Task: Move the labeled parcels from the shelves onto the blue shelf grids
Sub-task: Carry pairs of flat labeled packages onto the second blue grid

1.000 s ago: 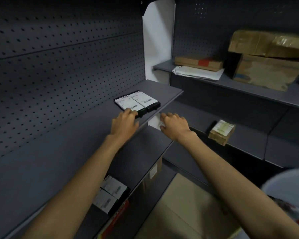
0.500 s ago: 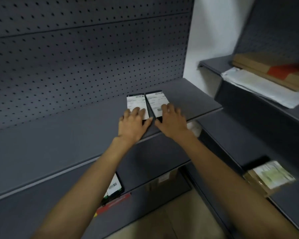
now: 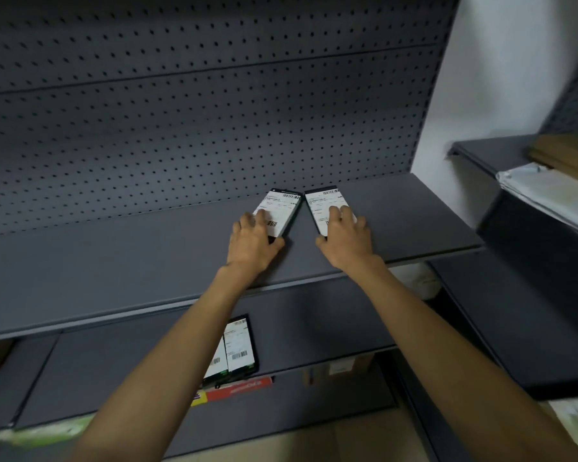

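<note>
Two flat black parcels with white barcode labels lie on the upper grey shelf (image 3: 147,261). My left hand (image 3: 252,243) grips the near end of the left parcel (image 3: 282,208), fingers on its label and thumb at its right edge. My right hand (image 3: 346,236) grips the near end of the right parcel (image 3: 321,203) the same way. The two parcels are splayed apart at their near ends. Two more labeled black parcels (image 3: 237,348) lie side by side on the shelf below, partly hidden by my left forearm.
Behind the shelf stands a grey pegboard back wall (image 3: 181,128). At the right, another shelf unit holds a white mailer bag (image 3: 548,191) and a brown cardboard box (image 3: 571,155). A red-labeled item (image 3: 237,388) and a small carton (image 3: 341,366) sit lower down.
My view swung left and closer to the shelf. Both hands moved onto the two parcels and closed on them, and the parcels' near ends have spread apart.
</note>
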Action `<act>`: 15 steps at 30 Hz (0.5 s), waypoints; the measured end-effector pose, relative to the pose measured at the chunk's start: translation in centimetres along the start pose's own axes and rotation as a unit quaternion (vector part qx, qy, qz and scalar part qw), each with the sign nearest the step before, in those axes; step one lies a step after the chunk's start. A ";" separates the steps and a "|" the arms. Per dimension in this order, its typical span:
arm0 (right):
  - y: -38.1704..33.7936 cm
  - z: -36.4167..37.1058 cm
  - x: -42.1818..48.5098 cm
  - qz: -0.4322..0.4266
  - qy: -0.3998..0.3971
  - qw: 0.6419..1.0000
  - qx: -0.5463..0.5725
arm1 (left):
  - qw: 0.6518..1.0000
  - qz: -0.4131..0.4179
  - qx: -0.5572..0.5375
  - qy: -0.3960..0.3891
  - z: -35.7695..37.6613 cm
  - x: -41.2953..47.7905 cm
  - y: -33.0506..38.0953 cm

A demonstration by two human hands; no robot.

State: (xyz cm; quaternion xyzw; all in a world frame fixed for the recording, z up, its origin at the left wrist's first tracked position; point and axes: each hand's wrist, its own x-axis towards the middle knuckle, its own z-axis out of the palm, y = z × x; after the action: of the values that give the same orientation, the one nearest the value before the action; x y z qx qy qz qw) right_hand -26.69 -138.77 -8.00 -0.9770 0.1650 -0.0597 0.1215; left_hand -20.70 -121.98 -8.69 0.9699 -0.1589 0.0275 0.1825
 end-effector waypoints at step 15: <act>-24.4 2.4 -2.3 -0.221 -0.026 0.975 0.027 | 0.968 -0.183 0.002 0.170 -12.1 -8.5 -21.2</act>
State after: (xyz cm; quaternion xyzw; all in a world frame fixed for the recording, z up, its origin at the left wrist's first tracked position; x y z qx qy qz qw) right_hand -21.00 -115.15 -4.20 -0.9868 -0.0599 -0.0638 0.1362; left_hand -21.98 -96.27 -5.68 0.9641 0.0543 0.1583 0.2063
